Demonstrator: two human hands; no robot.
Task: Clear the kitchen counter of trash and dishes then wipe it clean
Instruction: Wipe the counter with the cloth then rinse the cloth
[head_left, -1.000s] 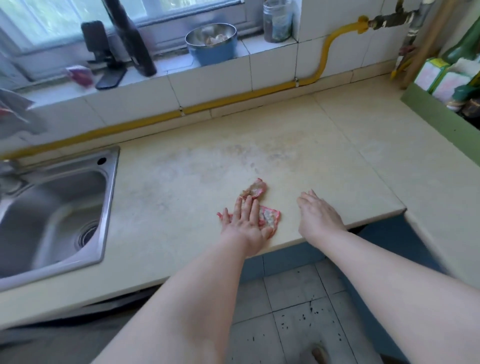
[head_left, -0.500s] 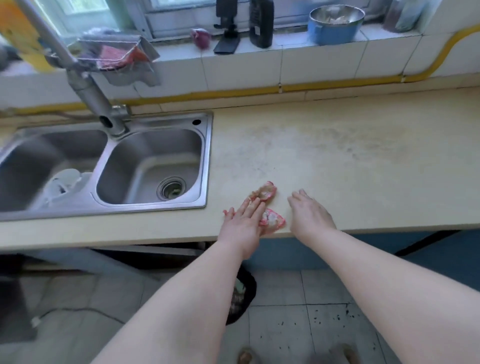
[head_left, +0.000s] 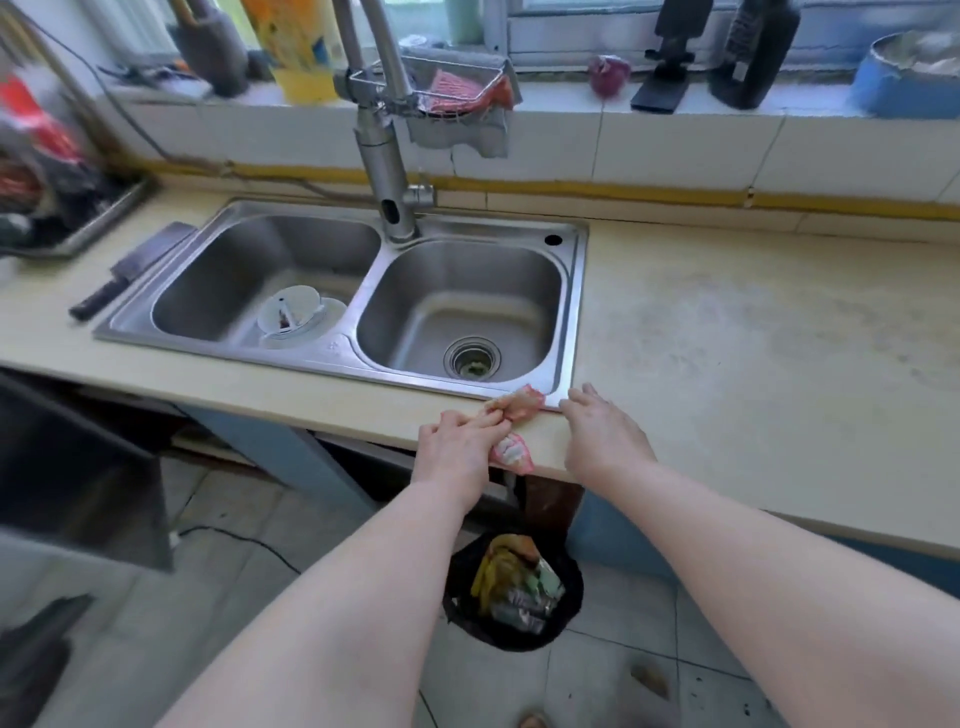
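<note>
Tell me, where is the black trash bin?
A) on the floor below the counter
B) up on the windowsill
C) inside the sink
A: the trash bin, with rubbish in it, stands on the floor tiles just below the front edge of the counter.

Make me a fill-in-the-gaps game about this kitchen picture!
1. The white dish lies in the ___ basin of the sink.
2. The bin stands on the ___.
3. The left hand presses pink wrappers near the front ___ of the counter.

Missing words: left; floor; edge.
</note>
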